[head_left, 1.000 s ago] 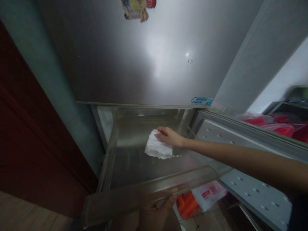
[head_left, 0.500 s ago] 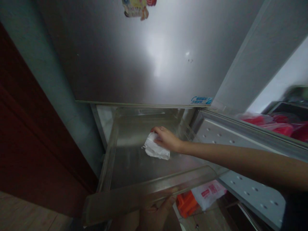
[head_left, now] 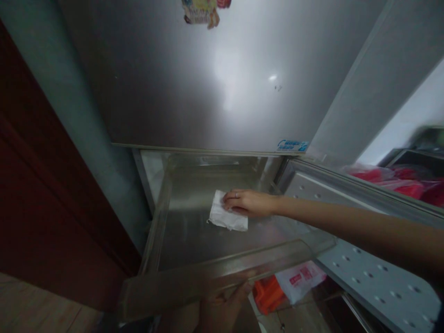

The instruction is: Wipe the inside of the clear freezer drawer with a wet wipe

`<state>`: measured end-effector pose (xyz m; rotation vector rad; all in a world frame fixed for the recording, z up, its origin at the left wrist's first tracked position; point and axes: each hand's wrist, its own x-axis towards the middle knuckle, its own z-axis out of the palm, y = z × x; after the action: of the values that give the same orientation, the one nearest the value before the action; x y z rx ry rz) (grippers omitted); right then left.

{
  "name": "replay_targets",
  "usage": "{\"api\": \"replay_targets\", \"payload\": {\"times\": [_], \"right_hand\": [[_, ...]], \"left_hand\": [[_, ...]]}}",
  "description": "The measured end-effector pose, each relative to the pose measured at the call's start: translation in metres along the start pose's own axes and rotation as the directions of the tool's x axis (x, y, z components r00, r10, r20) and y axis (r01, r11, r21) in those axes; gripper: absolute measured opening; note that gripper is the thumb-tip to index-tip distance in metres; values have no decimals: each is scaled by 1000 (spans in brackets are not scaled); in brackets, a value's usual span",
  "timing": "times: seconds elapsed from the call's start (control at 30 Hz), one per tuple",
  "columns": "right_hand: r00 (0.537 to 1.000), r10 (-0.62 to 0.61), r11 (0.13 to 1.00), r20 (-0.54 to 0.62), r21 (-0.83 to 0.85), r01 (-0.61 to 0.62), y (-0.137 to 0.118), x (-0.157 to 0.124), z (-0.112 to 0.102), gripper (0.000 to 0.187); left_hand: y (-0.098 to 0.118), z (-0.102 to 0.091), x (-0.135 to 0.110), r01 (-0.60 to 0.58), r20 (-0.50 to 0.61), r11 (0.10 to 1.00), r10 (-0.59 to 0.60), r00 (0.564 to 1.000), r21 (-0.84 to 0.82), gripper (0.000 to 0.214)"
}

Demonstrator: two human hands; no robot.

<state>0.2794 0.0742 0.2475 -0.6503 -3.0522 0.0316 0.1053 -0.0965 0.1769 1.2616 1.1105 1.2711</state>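
Observation:
My right hand point(head_left: 243, 202) lies over a folded white cloth point(head_left: 227, 221) and holds it against the floor of a clear plastic freezer drawer point(head_left: 187, 247). Its fingers are bent over the cloth's upper right part, with a ring on one of them. The cloth has a frayed lower edge. Below the drawer's front, my left hand point(head_left: 222, 307) grips its lower edge, with the thumb towards the right. Part of that hand shows only dimly, and its other fingers are hidden by the drawer front. The drawer is pulled out of the fridge compartment.
The closed upper fridge door point(head_left: 208, 92) hangs over the drawer. An open lower door point(head_left: 374, 259) stands at right, under my forearm. An orange object point(head_left: 267, 293) and a white bag point(head_left: 301, 280) lie below. A red-brown wooden panel point(head_left: 52, 208) is at left; pink bags point(head_left: 402, 180) sit at right.
My right hand has turned flatter and shifted slightly right over the cloth, which is more spread out now. My left hand stays at the drawer's front.

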Motion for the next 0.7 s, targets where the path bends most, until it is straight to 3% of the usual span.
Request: {"api": "replay_targets", "payload": {"times": [0.17, 0.43, 0.7], "right_hand": [[1000, 13, 991, -10, 137, -11, 0, -15, 0, 34], [997, 64, 984, 44, 166, -70, 5, -23, 15, 59], [997, 68, 971, 47, 227, -77, -5, -24, 21, 57]], "left_hand": [[3, -1, -1, 36, -18, 999, -36, 999, -11, 20], [-8, -2, 2, 37, -35, 999, -38, 999, -16, 30], [-25, -6, 2, 77, -103, 997, -74, 992, 23, 33]]}}
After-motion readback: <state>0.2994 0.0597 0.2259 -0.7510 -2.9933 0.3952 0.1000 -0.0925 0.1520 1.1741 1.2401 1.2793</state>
